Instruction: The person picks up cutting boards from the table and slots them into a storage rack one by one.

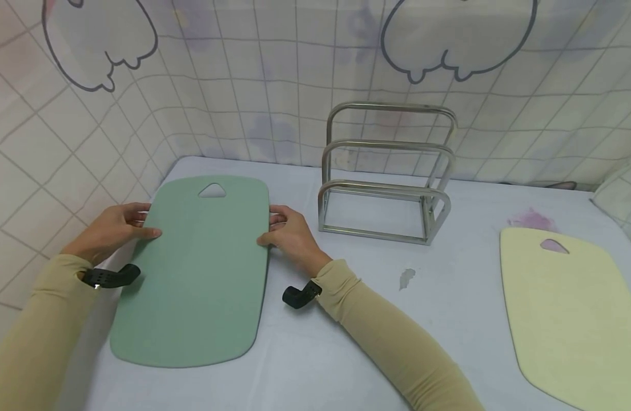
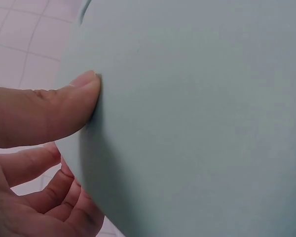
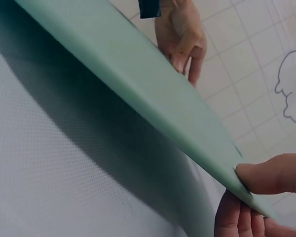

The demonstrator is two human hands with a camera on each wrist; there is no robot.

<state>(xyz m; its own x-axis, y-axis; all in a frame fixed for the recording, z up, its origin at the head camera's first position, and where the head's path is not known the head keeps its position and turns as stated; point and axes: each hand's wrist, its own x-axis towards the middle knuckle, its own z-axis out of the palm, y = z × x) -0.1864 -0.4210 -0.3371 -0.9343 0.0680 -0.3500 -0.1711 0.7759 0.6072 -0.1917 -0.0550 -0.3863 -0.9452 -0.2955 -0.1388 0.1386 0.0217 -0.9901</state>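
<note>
Fingers on both my hands are curled around the long edges of the green board (image 1: 192, 274), thumbs on top and the other fingers tucked beneath. My left hand (image 1: 115, 228) pinches the left edge near the far end; on the left wrist view the thumb (image 2: 54, 108) presses flat on the top face while the other fingers curl under the edge. My right hand (image 1: 289, 234) pinches the opposite edge at about the same height, and the right wrist view shows its thumb (image 3: 271, 175) on the upper face with fingertips below. From that same view I see the board tilted, its gripped end raised off the table (image 1: 346, 342) with shadow beneath it; whether the near end touches the cloth I cannot tell. The board sits at the left of the table, its triangular hole at the far end, close to the tiled wall covering (image 1: 37, 160). Just right of my right hand stands a metal rack (image 1: 387, 177) with three hoops, upright and apart from the board. A yellow board (image 1: 572, 308) lies flat at the far right, well apart from both hands.
</note>
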